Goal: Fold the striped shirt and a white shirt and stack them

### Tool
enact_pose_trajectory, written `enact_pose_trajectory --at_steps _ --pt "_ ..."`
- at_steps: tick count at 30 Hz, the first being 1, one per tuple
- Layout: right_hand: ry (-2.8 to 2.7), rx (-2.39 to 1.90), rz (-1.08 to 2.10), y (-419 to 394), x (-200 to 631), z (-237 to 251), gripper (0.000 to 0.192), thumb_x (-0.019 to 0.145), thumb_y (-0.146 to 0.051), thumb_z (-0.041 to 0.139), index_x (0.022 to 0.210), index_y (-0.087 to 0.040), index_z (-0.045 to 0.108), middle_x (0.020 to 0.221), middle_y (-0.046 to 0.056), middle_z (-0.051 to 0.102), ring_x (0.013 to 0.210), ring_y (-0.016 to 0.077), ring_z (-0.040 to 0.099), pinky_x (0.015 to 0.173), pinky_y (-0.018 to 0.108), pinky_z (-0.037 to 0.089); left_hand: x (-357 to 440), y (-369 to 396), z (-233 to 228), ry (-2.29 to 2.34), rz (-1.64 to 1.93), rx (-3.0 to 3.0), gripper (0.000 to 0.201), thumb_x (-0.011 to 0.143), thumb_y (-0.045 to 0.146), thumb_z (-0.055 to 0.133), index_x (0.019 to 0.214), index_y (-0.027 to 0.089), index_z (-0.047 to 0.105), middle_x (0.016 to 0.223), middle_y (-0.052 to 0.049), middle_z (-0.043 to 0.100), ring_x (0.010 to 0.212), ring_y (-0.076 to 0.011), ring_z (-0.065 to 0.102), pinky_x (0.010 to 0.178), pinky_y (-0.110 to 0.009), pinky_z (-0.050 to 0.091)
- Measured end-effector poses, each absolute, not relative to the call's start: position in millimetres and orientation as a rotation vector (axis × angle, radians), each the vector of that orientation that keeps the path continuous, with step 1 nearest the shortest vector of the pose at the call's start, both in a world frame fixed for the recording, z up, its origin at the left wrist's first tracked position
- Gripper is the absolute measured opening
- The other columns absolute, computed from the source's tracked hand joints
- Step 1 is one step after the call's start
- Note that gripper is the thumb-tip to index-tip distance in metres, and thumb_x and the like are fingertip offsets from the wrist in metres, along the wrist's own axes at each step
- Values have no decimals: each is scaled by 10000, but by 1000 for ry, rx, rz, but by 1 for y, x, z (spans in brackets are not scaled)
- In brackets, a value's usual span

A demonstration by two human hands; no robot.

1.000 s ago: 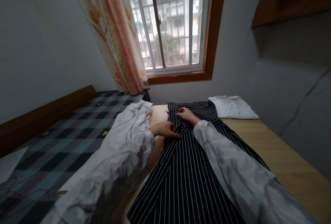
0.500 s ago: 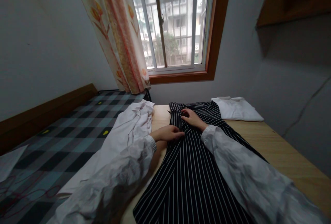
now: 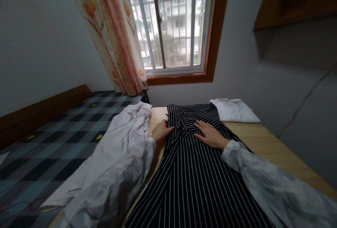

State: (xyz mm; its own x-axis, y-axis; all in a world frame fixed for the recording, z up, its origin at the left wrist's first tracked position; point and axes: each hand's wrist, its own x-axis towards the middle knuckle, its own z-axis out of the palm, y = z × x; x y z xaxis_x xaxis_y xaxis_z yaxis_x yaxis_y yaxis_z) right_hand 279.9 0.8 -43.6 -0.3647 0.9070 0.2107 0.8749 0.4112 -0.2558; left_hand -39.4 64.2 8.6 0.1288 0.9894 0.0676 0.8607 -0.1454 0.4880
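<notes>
"Window (image 3: 173, 27) at twelve, table (image 3: 254, 131) below. How's the striped dress (image 3: 195, 178)?"
"Mostly laid flat there, twelve to six; waist (image 3: 184, 125) looks bunched. Right hand (image 3: 210, 136): fingers spread open on it. Left hand (image 3: 161, 131), nine o'clock edge: can't tell. White cloth (image 3: 235, 111) at one seems folded."

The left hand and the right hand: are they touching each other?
Apart. The head view shows it: the striped garment is visible between the left hand, at its edge, and the right hand, over its upper part.
</notes>
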Motion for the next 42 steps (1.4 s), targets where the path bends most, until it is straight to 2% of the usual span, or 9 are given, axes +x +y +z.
enact_pose_trajectory --at_steps 4,16,22,26,30,33,36,39,42 --pt "-2354 -1587 161 14 273 -43 814 1105 -703 385 1762 -223 360 1838 104 266 1709 310 236 1390 534 182 -33 81 12 1706 578 2138 384 939 401 780 1231 164 706 1272 -170 791 1176 -323 739 991 -384 555" --pt "-2249 -1673 225 78 250 -37 753 1103 -650 472 1737 -248 413 1830 113 294 1705 317 248 1384 533 158 -32 135 20 1876 583 2103 440 957 504 780 1205 163 654 1252 -184 780 1183 -306 724 952 -330 516" --pt "-2234 -1672 245 89 249 -37 767 1099 -654 477 1737 -232 412 1827 118 301 1705 320 248 1383 533 156 -30 119 21 1915 657 2277 520 950 454 776 1317 144 578 1413 -220 642 1270 -302 649 1026 -343 492" --pt "-2234 -1667 238 88 253 -39 745 1103 -633 491 1732 -240 420 1826 117 303 1703 318 252 1384 531 157 -37 92 32 1832 509 2401 433 962 586 701 1081 171 661 1247 -177 690 1116 -304 683 943 -357 497" --pt "-2206 -1617 226 86 250 -34 728 1098 -612 524 1692 -193 481 1795 155 371 1670 342 327 1371 535 202 -49 74 41 1645 293 2397 567 1014 735 511 893 204 670 956 -104 743 892 -262 697 795 -340 477" --pt "-2084 -1524 178 87 233 -23 621 1119 -561 502 1570 -148 612 1662 185 558 1551 321 502 1314 471 329 -53 65 45 1509 210 2368 597 965 784 548 961 202 678 952 -94 766 880 -260 701 746 -330 459" --pt "-1973 -1483 220 95 205 -9 450 1107 -523 552 1269 -175 786 1353 164 762 1321 284 665 1189 387 454 -51 59 46 1397 192 2343 605 896 781 634 1040 195 684 1003 -88 780 899 -255 704 744 -322 466" --pt "-1888 -1526 434 109 177 0 359 1028 -529 692 1035 -196 826 1115 127 822 1105 258 744 1036 330 527 -46 52 45 1316 157 2415 466 846 599 736 1079 199 677 1037 -73 777 923 -257 700 766 -324 470" --pt "-1718 -1641 643 125 160 1 350 946 -533 779 881 -192 821 933 107 823 941 250 773 905 311 556 -41 45 43 1274 136 2460 278 853 403 704 1044 207 659 1013 -60 762 903 -248 693 761 -327 458"
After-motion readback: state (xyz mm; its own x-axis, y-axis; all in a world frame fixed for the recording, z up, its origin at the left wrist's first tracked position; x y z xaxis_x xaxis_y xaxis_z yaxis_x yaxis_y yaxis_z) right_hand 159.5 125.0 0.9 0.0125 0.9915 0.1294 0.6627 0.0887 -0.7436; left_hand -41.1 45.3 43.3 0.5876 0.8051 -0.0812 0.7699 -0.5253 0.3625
